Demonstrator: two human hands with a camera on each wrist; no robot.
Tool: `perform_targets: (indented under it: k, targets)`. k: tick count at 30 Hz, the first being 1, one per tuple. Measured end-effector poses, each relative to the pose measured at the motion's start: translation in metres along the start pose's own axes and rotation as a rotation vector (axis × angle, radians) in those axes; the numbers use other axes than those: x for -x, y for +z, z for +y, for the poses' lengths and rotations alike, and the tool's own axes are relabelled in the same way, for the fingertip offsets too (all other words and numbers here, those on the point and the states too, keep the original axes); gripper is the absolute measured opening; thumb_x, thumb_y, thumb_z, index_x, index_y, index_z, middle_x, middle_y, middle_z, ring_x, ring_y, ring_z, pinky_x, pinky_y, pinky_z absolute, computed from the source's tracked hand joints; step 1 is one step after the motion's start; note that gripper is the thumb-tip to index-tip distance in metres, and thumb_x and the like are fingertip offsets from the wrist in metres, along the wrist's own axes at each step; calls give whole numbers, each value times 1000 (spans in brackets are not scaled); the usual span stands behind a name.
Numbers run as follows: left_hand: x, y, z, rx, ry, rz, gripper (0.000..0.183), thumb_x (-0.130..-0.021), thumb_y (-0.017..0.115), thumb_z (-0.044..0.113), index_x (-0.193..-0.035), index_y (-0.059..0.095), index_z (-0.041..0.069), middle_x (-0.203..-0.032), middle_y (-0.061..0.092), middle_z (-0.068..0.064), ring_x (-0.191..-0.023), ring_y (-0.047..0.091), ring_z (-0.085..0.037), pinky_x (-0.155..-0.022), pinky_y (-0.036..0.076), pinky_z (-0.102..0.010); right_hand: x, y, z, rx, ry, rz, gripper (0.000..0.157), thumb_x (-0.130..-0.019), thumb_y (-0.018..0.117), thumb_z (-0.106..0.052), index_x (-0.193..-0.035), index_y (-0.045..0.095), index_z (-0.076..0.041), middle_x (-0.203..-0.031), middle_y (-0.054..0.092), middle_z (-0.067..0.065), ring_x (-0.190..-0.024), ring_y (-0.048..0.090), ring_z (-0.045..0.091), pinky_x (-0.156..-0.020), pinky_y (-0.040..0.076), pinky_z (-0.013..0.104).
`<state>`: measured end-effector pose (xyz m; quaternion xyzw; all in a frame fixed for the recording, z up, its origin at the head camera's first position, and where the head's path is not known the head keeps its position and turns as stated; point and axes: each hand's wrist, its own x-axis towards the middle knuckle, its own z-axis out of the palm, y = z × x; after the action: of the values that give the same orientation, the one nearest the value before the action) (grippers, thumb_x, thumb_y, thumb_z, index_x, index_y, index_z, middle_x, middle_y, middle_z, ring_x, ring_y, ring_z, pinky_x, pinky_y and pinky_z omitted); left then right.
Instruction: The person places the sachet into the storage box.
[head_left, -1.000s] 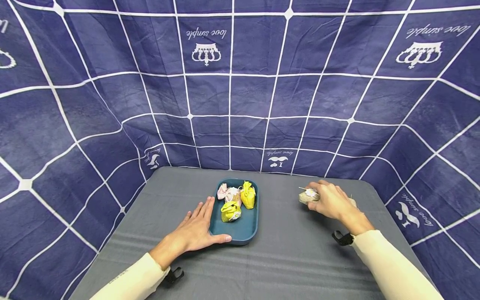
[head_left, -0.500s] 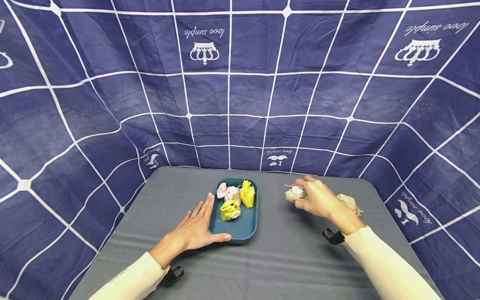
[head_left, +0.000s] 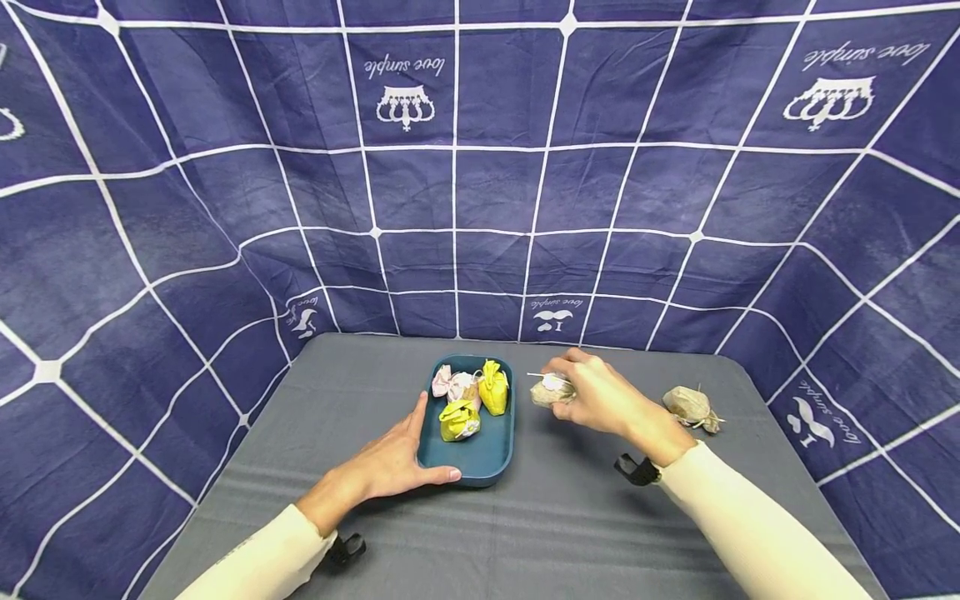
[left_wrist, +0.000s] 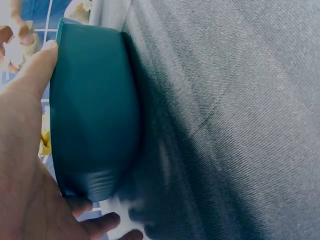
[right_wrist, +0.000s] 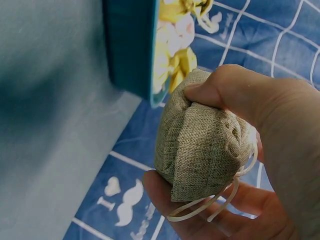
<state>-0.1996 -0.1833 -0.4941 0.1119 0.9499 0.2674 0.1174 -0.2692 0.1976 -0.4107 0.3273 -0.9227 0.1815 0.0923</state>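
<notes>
My right hand [head_left: 600, 396] grips a beige linen drawstring pouch [right_wrist: 200, 145], thumb on one side and fingers on the other. White cord dangles from it in the right wrist view. The pouch hangs just right of a dark teal tray [head_left: 468, 458]. Against the tray's left side and near corner rests my left hand [head_left: 386, 462], its thumb straight on the near rim [left_wrist: 56, 55] and its fingers extended along the left wall. Inside the tray lie a yellow pouch [head_left: 459, 421], another yellow pouch [head_left: 493, 390] and pink pouches [head_left: 444, 382], partly overlapped.
A second beige pouch [head_left: 690, 408] lies on the grey cloth-covered table [head_left: 562, 517] at the right, beyond the right forearm. Blue cloth with white grid lines [head_left: 495, 192] hangs behind the table and along both sides.
My right hand has carried the beige pouch leftward toward the tray, uncovering the second beige pouch behind it. The left hand stays at the tray.
</notes>
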Motion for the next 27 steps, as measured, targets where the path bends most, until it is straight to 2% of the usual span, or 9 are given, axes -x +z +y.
perform_targets:
  k: [4,8,16,27]
  targets:
    - [-2,2,-4,73,29,3,153,-89,90,78,-187,-2,5,-193,20,-29,-177,36,-47,-142,37,-64,-8,1,-13,-5,-31,-36,50,-83,94,-11,-132,81,-13,-125,79,13,-94,75,22,-80,65,41]
    - [-4,5,-6,107,43,16,152,-90,93,72,-187,-1,3,-193,18,-29,-177,34,-47,-142,36,-64,-16,1,-27,-22,-39,-76,50,-84,94,-12,-132,80,-15,-124,77,10,-93,74,20,-80,65,40]
    - [-5,7,-7,137,55,54,153,-86,97,68,-187,3,1,-190,24,-33,-175,37,-50,-141,37,-66,-30,6,-48,-35,-41,-143,53,-87,93,-14,-137,78,-18,-131,76,8,-99,74,21,-85,67,43]
    - [-4,9,-6,140,51,85,152,-85,100,65,-187,6,2,-190,30,-31,-173,43,-50,-138,42,-67,-46,12,-60,-28,-104,-205,54,-84,93,-12,-135,79,-22,-123,75,3,-95,71,18,-80,64,41]
